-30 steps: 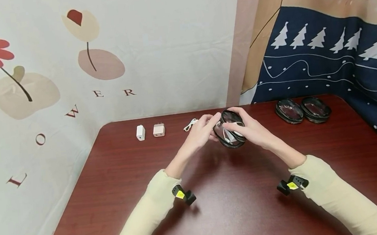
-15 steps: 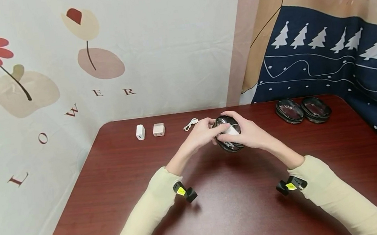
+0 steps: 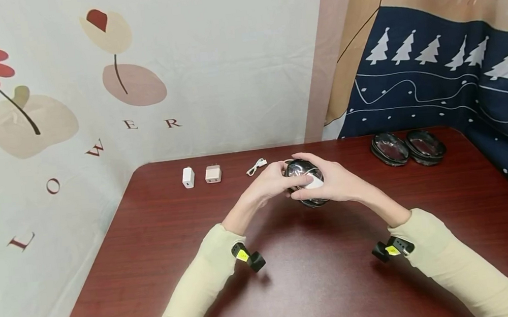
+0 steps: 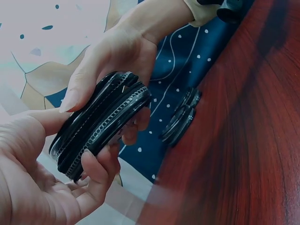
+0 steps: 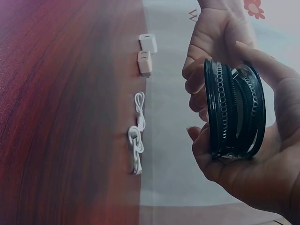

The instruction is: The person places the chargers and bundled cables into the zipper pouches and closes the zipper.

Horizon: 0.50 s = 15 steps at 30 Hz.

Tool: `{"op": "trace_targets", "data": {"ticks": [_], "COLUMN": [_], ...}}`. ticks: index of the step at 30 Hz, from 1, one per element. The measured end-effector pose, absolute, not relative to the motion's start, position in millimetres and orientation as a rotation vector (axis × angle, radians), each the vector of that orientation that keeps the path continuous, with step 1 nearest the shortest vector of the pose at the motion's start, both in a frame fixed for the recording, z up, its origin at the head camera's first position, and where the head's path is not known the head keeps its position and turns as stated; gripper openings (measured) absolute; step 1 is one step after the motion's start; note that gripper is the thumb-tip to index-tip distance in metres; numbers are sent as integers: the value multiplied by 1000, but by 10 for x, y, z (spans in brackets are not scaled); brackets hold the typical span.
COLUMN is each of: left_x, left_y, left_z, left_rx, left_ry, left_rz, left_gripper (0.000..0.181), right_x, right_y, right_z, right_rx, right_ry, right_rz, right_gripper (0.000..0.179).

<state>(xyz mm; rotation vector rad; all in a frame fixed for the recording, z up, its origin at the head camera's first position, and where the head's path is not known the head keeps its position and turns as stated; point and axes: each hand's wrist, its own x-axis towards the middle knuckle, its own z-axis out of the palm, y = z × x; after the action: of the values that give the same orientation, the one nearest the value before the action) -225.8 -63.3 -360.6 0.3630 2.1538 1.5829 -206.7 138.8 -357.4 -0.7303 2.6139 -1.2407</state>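
Both hands hold a round clear-topped zip pouch [image 3: 300, 168] with black trim above the table, a white item showing through its top. My left hand [image 3: 266, 185] grips its left side, thumb across the top and fingers curled beneath in the left wrist view. From the right side my right hand [image 3: 336, 182] grips it, thumb on top and fingers round the far edge. In the right wrist view the pouch's two toothed zipper edges [image 5: 221, 101] stand apart with a gap between them, and a small metal zip pull [image 5: 235, 73] sits near the top.
Along the table's far edge lie a white charger plug [image 3: 188, 177], a beige charger plug [image 3: 213, 174] and a coiled white cable [image 3: 256, 167]. Another bundled white cable [image 5: 136, 150] shows in the right wrist view. Two similar round pouches [image 3: 390, 149] lie at the back right.
The pouch's lifted half has come down over the other half, covering the white contents. Both hands have shifted slightly lower, and their thumbs now lie across the top.
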Motion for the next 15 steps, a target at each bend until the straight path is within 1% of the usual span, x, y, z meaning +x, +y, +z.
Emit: {"op": "trace_targets", "data": {"ticks": [5,7,12,15], "left_x": [-2267,-2267,-2279,-2285], "left_y": [-634,-637,-664,-686], "left_z": [-3602,-3602,-3607,-3601], "left_rx": [329,292,221,203], "left_ry": [2042,2015,1988,1967], "left_rz": [1652,1680,1749,1790], "left_gripper": [37,37,41,43], "right_x": [-2076,-2082,-2115,-2117], "right_y": [1396,1409,1480,1530], "right_z": [-3563,-3549,-3532,-3519], "right_rx": [-745,-739,-667,-585], "right_ry": [2611,2609,2552,2494], "right_rz": [-1238,-1249,-1383,-1493], "right_gripper": [89,85,63,53]}}
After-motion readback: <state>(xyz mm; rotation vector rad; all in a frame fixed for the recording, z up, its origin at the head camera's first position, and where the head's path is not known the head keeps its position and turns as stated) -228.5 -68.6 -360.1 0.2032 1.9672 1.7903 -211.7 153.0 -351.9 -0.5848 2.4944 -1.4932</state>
